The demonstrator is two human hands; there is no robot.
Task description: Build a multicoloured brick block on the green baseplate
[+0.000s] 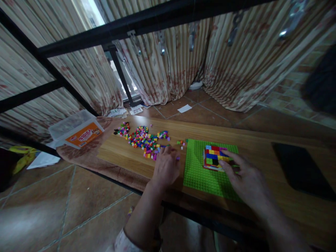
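Observation:
A small block of multicoloured toy bricks [212, 157] stands on the green studded baseplate [195, 171]. My right hand [248, 178] is at the block's right side, thumb and forefinger closed on its edge around some yellow and purple bricks. To the left of the baseplate, my left hand [165, 168] is curled down at the near right end of a pile of loose toy bricks [145, 141]. Its fingertips are hidden behind the hand, so any brick in them cannot be made out. Between pile and baseplate lie several stray bricks [181, 142].
A clear plastic tub with an orange label [84, 134] sits on a brown cloth at the left end of the wooden table [168, 127]. Toward the right lies a dark flat tablet-like object [301, 169]. Beyond the table are a black metal frame [147, 26] and striped curtains [168, 77].

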